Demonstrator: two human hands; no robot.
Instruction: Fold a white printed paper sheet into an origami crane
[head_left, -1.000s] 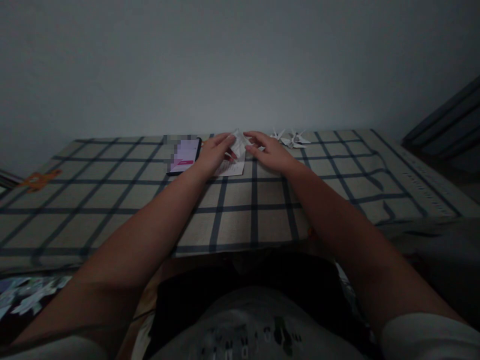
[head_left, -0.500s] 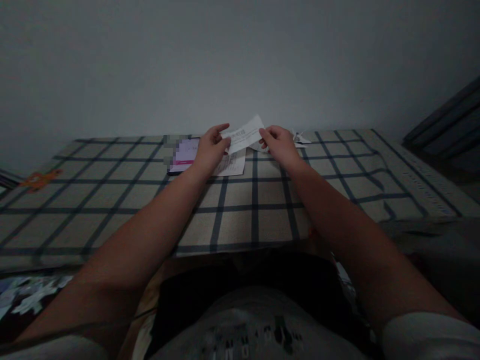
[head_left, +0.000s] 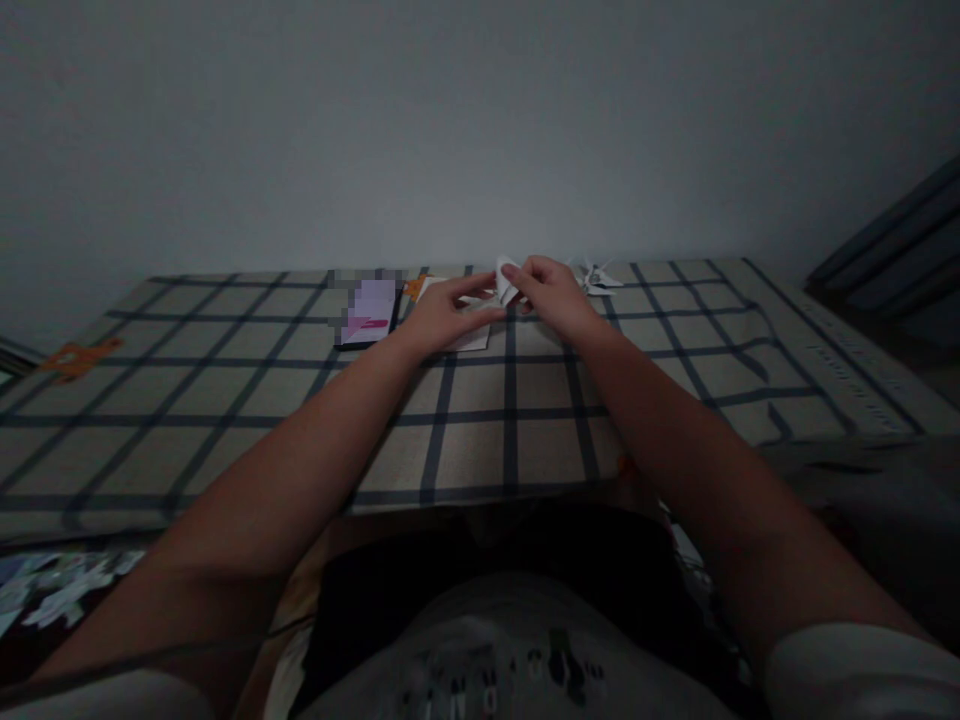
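Observation:
A folded piece of white paper (head_left: 505,277) is pinched between the thumb and fingers of my right hand (head_left: 553,292). My left hand (head_left: 448,316) is just left of it, thumb and fingers parted, the tips reaching the paper's edge; whether they touch it I cannot tell. Beneath my left hand lies a printed white sheet (head_left: 472,341), partly covered by the hand. White folded paper pieces with pointed ends (head_left: 598,279) rest behind my right hand.
A phone or tablet with a lit lilac screen (head_left: 375,300) lies left of the sheet. The table wears a checked cloth (head_left: 472,440). Orange objects lie at the far left (head_left: 79,360) and behind the sheet (head_left: 412,288). A wall (head_left: 480,130) rises behind the table.
The paper strip was stretched between both hands; now it is folded up small in my right hand. My left hand has let go of its end and moved right, towards the right hand.

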